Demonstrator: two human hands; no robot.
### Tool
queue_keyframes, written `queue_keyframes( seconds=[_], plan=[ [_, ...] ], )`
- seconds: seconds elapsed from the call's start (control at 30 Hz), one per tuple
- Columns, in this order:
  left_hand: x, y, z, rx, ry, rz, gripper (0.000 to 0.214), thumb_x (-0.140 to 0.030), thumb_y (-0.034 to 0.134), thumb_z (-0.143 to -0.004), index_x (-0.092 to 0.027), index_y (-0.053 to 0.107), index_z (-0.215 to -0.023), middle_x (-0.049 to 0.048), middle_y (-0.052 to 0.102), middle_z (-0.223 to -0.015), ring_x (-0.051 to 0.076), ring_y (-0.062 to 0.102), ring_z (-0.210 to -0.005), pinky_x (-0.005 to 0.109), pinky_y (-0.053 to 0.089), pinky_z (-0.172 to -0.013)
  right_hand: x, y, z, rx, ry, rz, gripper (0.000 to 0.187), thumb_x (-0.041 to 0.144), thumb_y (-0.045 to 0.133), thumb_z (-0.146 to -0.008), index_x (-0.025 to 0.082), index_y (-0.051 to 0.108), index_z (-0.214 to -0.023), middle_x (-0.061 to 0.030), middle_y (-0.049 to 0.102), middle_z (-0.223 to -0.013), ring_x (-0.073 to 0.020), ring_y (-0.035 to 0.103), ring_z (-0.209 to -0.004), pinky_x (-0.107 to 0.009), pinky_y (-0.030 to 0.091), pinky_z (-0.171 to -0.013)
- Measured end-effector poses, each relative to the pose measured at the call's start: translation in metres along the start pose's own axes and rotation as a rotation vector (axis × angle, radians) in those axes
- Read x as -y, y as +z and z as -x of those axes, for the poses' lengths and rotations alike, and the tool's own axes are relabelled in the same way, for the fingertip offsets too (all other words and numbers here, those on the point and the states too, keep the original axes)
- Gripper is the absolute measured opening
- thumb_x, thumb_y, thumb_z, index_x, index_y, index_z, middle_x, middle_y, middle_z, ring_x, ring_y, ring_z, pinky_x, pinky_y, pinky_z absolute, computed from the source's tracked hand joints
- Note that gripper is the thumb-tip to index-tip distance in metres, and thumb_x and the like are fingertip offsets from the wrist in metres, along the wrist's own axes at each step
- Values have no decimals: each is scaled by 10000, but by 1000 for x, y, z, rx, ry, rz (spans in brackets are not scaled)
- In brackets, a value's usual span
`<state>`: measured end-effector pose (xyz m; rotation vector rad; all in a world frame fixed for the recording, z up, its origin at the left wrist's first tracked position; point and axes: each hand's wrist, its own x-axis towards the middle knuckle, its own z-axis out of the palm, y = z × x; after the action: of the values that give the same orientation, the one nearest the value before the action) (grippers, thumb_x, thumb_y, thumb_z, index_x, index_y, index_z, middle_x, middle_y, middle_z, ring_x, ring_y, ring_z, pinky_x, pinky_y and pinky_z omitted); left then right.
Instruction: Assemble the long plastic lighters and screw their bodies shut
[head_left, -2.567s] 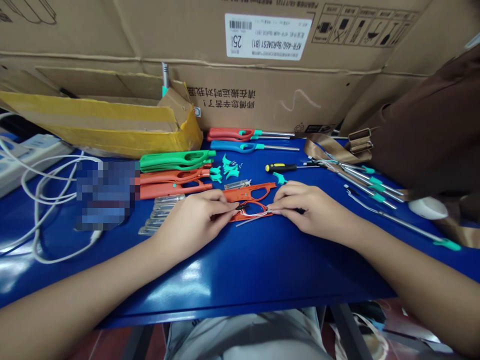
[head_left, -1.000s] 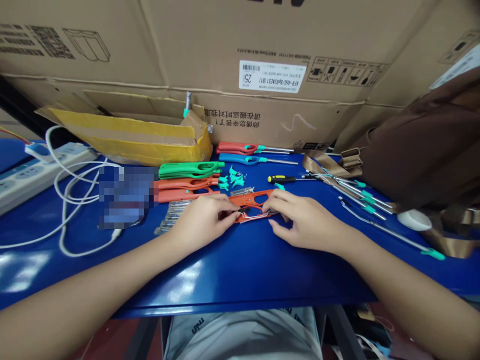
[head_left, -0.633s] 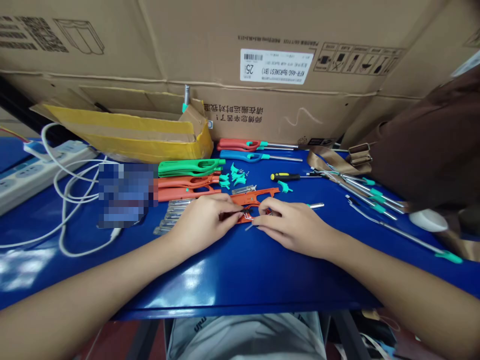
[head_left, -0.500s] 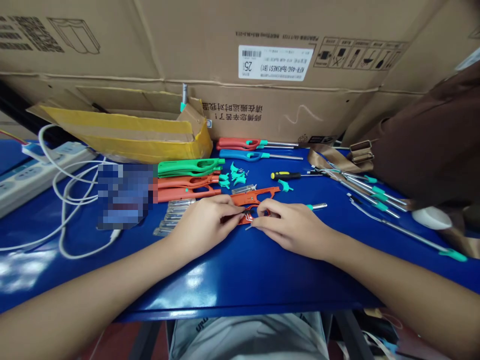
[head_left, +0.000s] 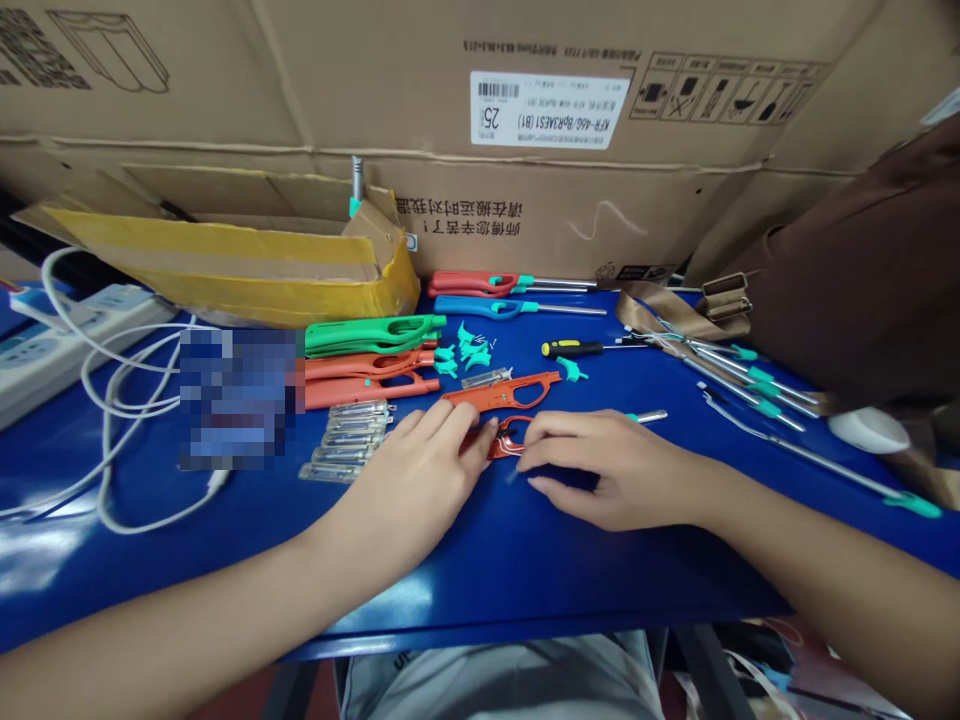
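An orange-red lighter casing half (head_left: 504,448) with a black part and a white wire in it lies in front of me, partly hidden by my fingers. My left hand (head_left: 420,465) is closed on its left end. My right hand (head_left: 600,465) is at the casing's right end, fingers curved and thumb apart, with nothing visible between them. Below its fingertips is a small translucent piece (head_left: 513,477), too blurred to name. Just behind lies another orange casing half (head_left: 514,394), with a clear fuel tank (head_left: 486,378) behind it. A metal lighter tube (head_left: 651,415) pokes out beyond my right hand.
Left are clear tanks (head_left: 349,440), orange casings (head_left: 367,390), green casings (head_left: 367,335) and a white cable (head_left: 112,430). Behind are teal triggers (head_left: 474,348), a blue lighter (head_left: 480,307) and a screwdriver (head_left: 574,349). Metal tubes (head_left: 757,385) lie right, near a person's dark clothing (head_left: 855,270).
My right fingers have drawn back a little from the casing and spread. My left hand has shifted its hold to the casing's left end. The camera view has shifted slightly.
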<state>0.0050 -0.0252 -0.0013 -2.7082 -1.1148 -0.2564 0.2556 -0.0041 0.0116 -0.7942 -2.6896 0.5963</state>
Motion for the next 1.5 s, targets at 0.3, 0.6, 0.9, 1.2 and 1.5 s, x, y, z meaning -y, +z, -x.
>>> queue_keyframes(
  seconds=[0.3,0.6,0.9,1.2,1.5],
  plan=[
    [5,0,0,-2,-42,335,359,-187,517,-1017,-181,626,-1359,108,656,-1196,276,610,-1061,447,541,-898,-33,-10,-4,-372,164,208,252,186,541,-1000,183,707,-1190,-119,690,-1150,-262,628,-1078,-431,525,-952],
    [8,-7,-5,-66,-81,470,190,-205,528,-1003,-199,702,-1081,72,688,-1086,238,601,-974,416,497,-887,-40,-18,-3,-357,284,400,186,230,589,-955,166,723,-1066,-126,689,-1081,-300,610,-1001,-479,506,-898],
    [13,-5,-5,-75,-79,484,143,-203,561,-992,-194,700,-961,58,691,-1007,215,605,-917,371,490,-836,-54,-22,3,-260,513,417,114,261,667,-906,206,659,-1006,-64,690,-994,-236,669,-852,-342,487,-706],
    [12,-2,-5,-43,-85,506,171,-223,558,-1002,-216,716,-1068,55,702,-1044,228,621,-959,383,504,-855,-54,-24,3,-192,559,391,53,233,631,-948,200,652,-912,-70,684,-989,-229,658,-842,-313,442,-650],
    [10,0,-5,-101,-98,554,192,-238,556,-1012,-207,731,-1086,69,717,-1018,224,648,-948,386,538,-849,-38,-24,1,-301,478,234,82,197,622,-927,196,662,-855,-31,665,-854,-154,578,-660,-293,428,-612]
  ],
)
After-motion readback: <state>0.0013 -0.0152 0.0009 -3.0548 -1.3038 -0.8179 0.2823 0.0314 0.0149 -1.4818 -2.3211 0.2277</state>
